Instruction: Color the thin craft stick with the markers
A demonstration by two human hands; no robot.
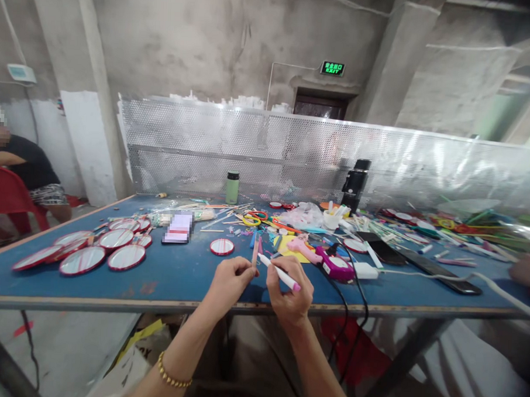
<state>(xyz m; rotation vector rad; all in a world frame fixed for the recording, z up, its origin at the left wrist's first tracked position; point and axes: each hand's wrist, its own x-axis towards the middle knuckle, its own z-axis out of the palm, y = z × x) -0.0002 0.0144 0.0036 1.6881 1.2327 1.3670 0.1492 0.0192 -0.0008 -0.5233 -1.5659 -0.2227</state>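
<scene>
Near the front edge of the blue table, my left hand [231, 283] pinches a thin pinkish stick [255, 251] that stands upright from the fingers. Close beside it, my right hand [292, 290] grips a white marker pen [281, 273] with a pink end. The marker's tip points left at the stick; whether the two touch I cannot tell. A round red-rimmed disc [222, 247] lies just beyond my left hand. Past my right hand are a yellow paper piece [304, 251] and a pink glue gun [301, 247].
Several red-rimmed discs [120, 239] pile up at left, near a phone [177, 227]. A purple device [336, 266], cables and dark phones [437, 270] lie at right. A green bottle [232, 189] and black flask [356, 185] stand behind. A person [29, 162] sits far left; another hand [527, 271] shows at right.
</scene>
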